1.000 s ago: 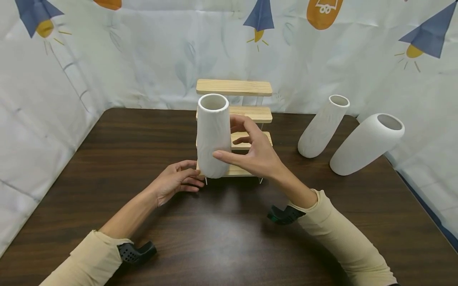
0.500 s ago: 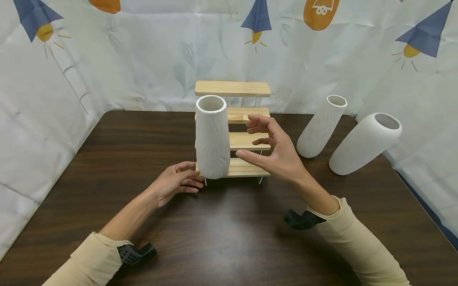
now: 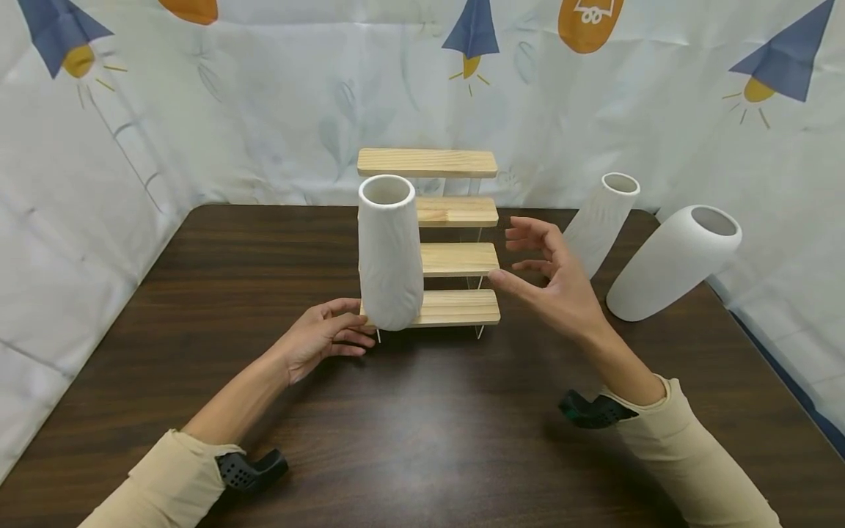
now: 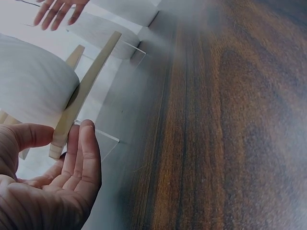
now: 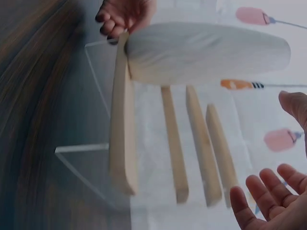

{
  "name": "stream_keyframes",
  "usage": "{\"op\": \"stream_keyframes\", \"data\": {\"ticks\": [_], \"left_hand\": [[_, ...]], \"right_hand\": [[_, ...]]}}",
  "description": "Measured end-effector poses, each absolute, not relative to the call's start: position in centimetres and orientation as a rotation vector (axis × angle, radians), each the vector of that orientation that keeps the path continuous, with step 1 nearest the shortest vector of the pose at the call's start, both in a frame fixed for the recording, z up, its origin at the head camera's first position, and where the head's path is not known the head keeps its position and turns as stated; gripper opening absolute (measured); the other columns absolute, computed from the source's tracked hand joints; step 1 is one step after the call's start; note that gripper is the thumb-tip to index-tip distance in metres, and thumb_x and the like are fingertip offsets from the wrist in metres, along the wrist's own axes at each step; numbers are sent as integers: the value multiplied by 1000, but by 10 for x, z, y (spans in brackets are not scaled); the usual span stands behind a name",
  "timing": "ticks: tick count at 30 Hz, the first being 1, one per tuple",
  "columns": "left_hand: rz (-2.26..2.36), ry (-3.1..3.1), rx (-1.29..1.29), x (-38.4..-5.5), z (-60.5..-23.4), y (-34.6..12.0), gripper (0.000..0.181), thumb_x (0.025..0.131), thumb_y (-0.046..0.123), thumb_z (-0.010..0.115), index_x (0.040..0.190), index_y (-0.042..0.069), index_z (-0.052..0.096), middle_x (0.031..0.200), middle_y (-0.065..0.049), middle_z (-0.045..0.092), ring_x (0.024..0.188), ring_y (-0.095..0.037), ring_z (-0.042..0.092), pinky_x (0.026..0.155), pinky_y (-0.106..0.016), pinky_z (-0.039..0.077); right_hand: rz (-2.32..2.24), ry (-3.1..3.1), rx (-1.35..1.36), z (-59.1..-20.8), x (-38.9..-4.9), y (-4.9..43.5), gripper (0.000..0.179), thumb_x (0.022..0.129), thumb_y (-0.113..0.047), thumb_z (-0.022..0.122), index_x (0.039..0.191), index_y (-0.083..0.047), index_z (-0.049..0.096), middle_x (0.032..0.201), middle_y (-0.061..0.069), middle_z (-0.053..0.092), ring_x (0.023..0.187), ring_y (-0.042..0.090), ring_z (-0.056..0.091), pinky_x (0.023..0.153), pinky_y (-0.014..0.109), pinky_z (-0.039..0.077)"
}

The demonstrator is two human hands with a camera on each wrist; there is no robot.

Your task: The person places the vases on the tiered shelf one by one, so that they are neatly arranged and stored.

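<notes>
Pinching the bottom plank of the wooden rack at its left end: left hand. Grip is narrow, thumb on the upper face, fingers on the underside per left wrist view. White vase is upright on the rack's bottom plank, left part, mouth up, just beside that hand. Right hand is wide, thumb and fingers well apart, in the air to the right of the rack, clear of the planks. From the head view it covers the lower part of a slim vase, right of the rack. Wider vase is farther right of the rack. Both on the tabletop, same as the rack. Rack has four planks in steps, with clear supports. Printed curtain hangs behind the rack.
</notes>
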State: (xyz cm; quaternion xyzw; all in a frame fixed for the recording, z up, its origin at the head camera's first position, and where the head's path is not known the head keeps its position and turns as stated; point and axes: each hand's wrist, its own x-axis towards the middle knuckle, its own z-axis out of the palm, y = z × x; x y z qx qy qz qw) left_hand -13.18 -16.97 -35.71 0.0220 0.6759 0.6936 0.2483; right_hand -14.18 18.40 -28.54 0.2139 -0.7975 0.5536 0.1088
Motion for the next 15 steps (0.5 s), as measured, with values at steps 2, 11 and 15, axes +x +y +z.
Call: {"op": "stream_keyframes", "data": {"ticks": [2,11,15], "left_hand": [[1889,1843,60,-132,-357,-170,57,105,17,59,151,-6,35,110,-5,70,92,-15,73,83,-32,62],[1894,1838,63,-132,-357,-170,56,105,16,58,151,-7,35,109,-4,70,91,-15,73,83,-32,62],[1901,1829,64,-132,-357,-170,57,105,15,58,152,-7,34,108,-4,71,91,-15,73,83,-32,62]], "right_hand": [[1607,-2352,589,-287,-141,191,63,89,-8,78,145,-15,50,135,-1,56,123,17,54,95,32,52],[1496,-2337,472,-293,-141,220,62,89,-7,78,145,-12,50,135,0,57,121,18,56,91,23,52],[1429,-2333,402,-297,-142,231,66,88,-6,79,146,-11,49,135,2,56,121,17,55,91,20,51]]}}
